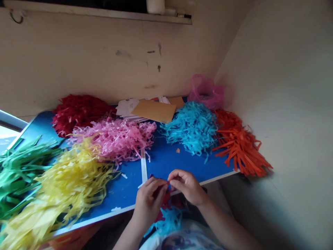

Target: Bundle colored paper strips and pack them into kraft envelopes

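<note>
1. No text, label, brand, number or sign is reading clearly anywhere in this view.
2. The stack of white papers (127,107) is showing faint marks, too small and blurred to read.
3. The brown kraft envelope (154,111) is showing no legible writing.
4. The blue tabletop (166,156) is carrying no readable print.

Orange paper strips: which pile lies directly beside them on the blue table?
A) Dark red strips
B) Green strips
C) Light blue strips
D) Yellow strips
C. The orange strips sit at the right end of the blue table, touching the light blue strips on their left.
</note>
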A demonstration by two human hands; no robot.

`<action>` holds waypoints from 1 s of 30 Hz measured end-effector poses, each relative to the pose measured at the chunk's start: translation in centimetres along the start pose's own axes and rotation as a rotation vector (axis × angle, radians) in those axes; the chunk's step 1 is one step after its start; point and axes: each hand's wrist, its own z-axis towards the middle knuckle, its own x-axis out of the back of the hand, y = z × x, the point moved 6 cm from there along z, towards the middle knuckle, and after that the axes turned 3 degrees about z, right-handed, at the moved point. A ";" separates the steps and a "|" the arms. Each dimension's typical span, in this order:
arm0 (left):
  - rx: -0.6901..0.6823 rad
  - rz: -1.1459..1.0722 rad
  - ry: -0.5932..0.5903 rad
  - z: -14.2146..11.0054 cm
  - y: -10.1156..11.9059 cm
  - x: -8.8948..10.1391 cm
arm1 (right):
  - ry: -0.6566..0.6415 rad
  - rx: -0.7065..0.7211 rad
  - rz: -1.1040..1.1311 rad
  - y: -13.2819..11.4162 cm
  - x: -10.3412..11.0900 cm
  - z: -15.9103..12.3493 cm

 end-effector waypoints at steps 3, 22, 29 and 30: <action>0.036 0.024 0.044 -0.3 -0.5 -0.4 | 0.021 0.026 -0.030 -0.2 0.1 -0.1; -0.185 0.087 0.048 -0.4 0.6 -0.2 | 0.192 0.258 -0.348 -2.0 1.6 -2.0; -0.414 0.138 0.140 -1.1 2.3 -1.0 | 0.208 0.403 -0.472 -3.7 1.4 -3.4; -0.421 0.145 0.141 -1.2 2.4 -1.1 | 0.219 0.420 -0.481 -3.8 1.4 -3.5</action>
